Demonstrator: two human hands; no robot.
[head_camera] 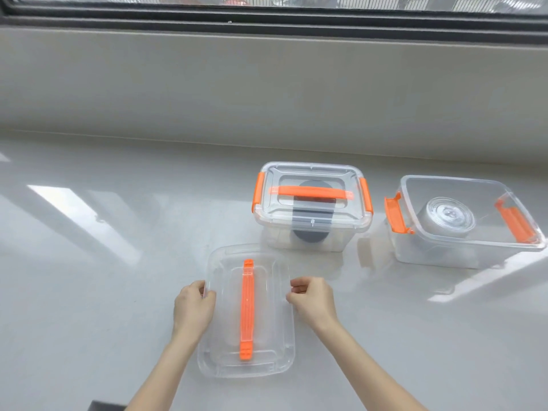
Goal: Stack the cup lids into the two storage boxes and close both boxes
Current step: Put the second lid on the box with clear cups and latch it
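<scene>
Gripping the loose lid (268, 345) by its long edges, left hand (193, 307), right hand (311, 301), long axis running away from the person

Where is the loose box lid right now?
In the head view, the loose lid lies low and centre on the counter, between both hands, in front of the closed box.

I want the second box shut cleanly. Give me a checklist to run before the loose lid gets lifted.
1. Left hand on the loose lid's edge: ok.
2. Right hand on its other edge: ok.
3. Open box uncovered, ready for the lid: ok.
4. Clear cup lids stacked below its rim: ok.
5. Orange latches swung clear: ok.
6. Closed box latched: ok.
</scene>
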